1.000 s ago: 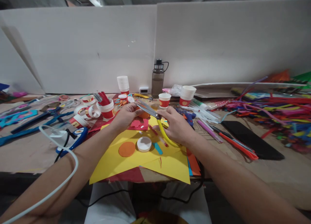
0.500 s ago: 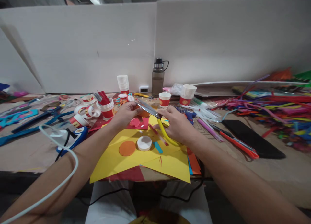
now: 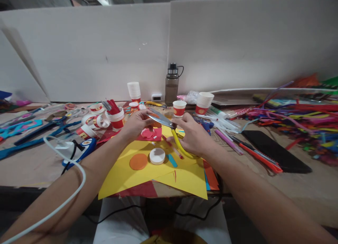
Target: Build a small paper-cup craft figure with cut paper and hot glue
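Yellow-handled scissors (image 3: 177,138) are in my right hand (image 3: 188,134), its fingers closed round the handles. Their metal blades point to the left and reach my left hand (image 3: 139,122). Between the fingers of my left hand is a piece of orange paper (image 3: 156,124), partly hidden by the blades and fingers. Beneath both hands lie yellow paper sheets (image 3: 118,177). On them are an orange paper disc (image 3: 138,162), a white round lid (image 3: 157,156) and a blue paper scrap (image 3: 173,160). A red paper piece (image 3: 148,133) lies just beyond.
Stacked paper cups (image 3: 133,90) and a water bottle (image 3: 171,89) stand at the back. Left are a cup holding red sticks (image 3: 116,120) and a blue device with a white cable (image 3: 84,150). Right lie a black phone (image 3: 276,150), pens (image 3: 260,156) and colourful pipe cleaners (image 3: 303,120).
The scissor blades and both hands have shifted only very slightly. The orange paper stays in my left hand, and the things on the table look the same.
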`<act>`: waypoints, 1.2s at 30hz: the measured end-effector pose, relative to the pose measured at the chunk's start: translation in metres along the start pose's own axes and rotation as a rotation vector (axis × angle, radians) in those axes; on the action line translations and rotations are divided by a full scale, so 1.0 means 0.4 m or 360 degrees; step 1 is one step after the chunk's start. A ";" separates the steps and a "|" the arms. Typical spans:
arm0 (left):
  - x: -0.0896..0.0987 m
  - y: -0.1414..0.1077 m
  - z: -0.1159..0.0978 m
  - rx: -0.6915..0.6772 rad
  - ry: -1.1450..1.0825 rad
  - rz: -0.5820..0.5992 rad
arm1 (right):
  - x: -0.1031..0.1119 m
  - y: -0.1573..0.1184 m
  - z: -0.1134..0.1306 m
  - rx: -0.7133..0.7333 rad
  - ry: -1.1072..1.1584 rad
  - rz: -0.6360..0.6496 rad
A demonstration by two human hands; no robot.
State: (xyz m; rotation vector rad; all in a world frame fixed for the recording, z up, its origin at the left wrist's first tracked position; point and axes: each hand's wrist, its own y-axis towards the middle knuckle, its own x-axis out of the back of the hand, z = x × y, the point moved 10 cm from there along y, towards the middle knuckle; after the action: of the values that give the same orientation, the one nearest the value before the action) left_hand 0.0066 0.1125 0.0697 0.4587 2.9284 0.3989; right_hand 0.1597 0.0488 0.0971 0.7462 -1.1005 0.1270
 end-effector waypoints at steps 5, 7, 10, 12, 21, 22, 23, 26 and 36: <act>0.001 0.002 0.014 0.0017 0.0067 0.0003 | -0.004 -0.002 0.004 0.0021 0.0045 0.0014; -0.001 0.002 0.014 0.0006 0.0090 0.0013 | -0.005 -0.002 0.008 0.0043 0.0067 0.0017; -0.003 0.002 0.011 -0.0007 0.0112 0.0023 | -0.005 -0.002 0.006 0.0033 0.0070 0.0029; -0.005 0.001 0.008 -0.0012 0.0120 0.0029 | -0.006 -0.002 0.005 0.0025 0.0065 0.0035; -0.001 -0.003 0.006 -0.0005 0.0153 0.0018 | -0.001 0.000 0.011 0.0051 -0.0028 0.0003; 0.000 -0.003 0.005 -0.0007 0.0149 0.0011 | 0.000 0.000 0.010 0.0044 -0.0049 0.0003; 0.000 -0.002 0.005 -0.0004 0.0150 0.0007 | 0.000 0.000 0.009 0.0037 -0.0069 0.0004; 0.000 -0.001 0.008 0.0023 0.0142 0.0007 | 0.000 0.000 0.009 0.0036 -0.0103 0.0003; 0.017 0.002 0.013 -0.0003 0.0142 -0.0072 | -0.003 -0.001 0.006 0.0060 -0.0103 -0.0014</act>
State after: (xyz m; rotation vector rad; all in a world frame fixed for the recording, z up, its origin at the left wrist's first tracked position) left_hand 0.0014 0.1166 0.0643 0.3834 3.0178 0.4269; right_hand 0.1573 0.0473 0.0967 0.7936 -1.1590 0.1169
